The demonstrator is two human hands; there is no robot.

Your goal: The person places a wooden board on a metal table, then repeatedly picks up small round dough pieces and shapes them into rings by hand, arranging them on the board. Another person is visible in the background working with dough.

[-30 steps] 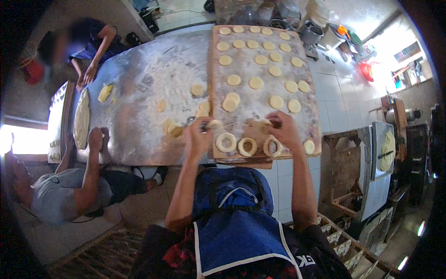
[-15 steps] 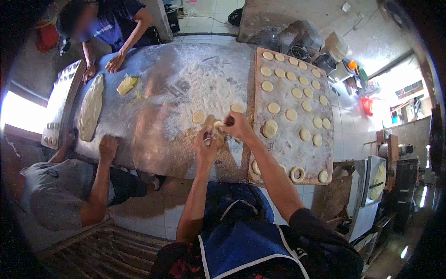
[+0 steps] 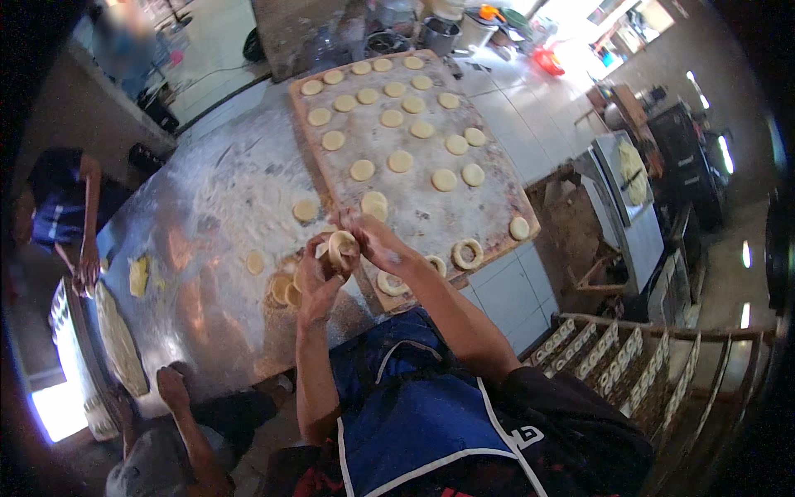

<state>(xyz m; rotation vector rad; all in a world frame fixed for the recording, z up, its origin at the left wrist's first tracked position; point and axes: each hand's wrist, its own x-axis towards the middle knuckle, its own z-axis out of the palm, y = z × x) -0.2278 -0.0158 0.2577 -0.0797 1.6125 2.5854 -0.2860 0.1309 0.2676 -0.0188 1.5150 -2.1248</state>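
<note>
A pale dough ring [image 3: 341, 247] is held up between my two hands, over the gap between the metal table and the wooden board. My left hand [image 3: 318, 282] wraps its fingers round the ring from the left. On its right side my right hand [image 3: 379, 245], slightly blurred, has its fingers closed at the ring; part of the grip is hidden. Several dough discs [image 3: 283, 290] lie in a cluster beside my left hand. Single discs, a nearer one [image 3: 254, 262] and a farther one [image 3: 305, 209], rest on the floured table.
Rows of discs cover the wooden board [image 3: 414, 199], with a finished-looking ring [image 3: 468, 254] near its close edge. At far left lie a long dough piece [image 3: 118, 340] and a yellow lump [image 3: 138, 276], near two other people's hands. A slatted rack [image 3: 613, 364] stands at right.
The view has swung right, bringing the board nearer the middle. My hands now hold the dough piece up beside the board, and its ring shape shows clearly.
</note>
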